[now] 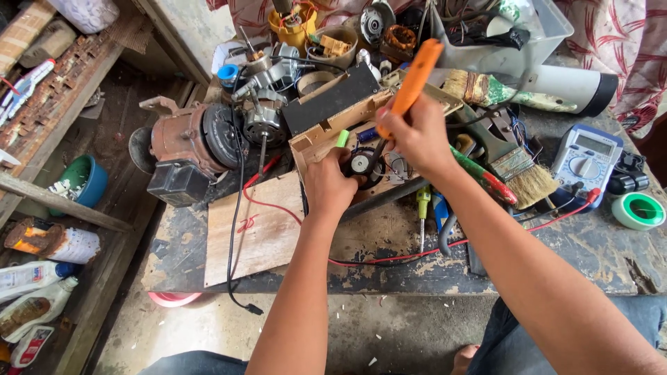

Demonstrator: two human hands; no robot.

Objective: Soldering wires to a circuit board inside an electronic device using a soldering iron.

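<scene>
My right hand (pixel 415 135) grips an orange-handled tool (pixel 415 78), a soldering iron by the look of it, with its thin dark shaft angled down to a small round black-and-white part (pixel 360 164). My left hand (pixel 329 184) holds that round part steady with its fingertips. The part sits inside a shallow open wooden box (pixel 325 129) on the worn workbench (pixel 556 250). A small green piece (pixel 342 138) stands just above my left fingers.
A rusty electric motor (pixel 191 142) and fan motors (pixel 262 118) crowd the left. At right lie a paintbrush (pixel 517 170), a blue multimeter (pixel 585 161), a green tape roll (pixel 638 210), red wires (pixel 389 260) and screwdrivers (pixel 422 208). Bottles (pixel 31 292) stand on the floor at left.
</scene>
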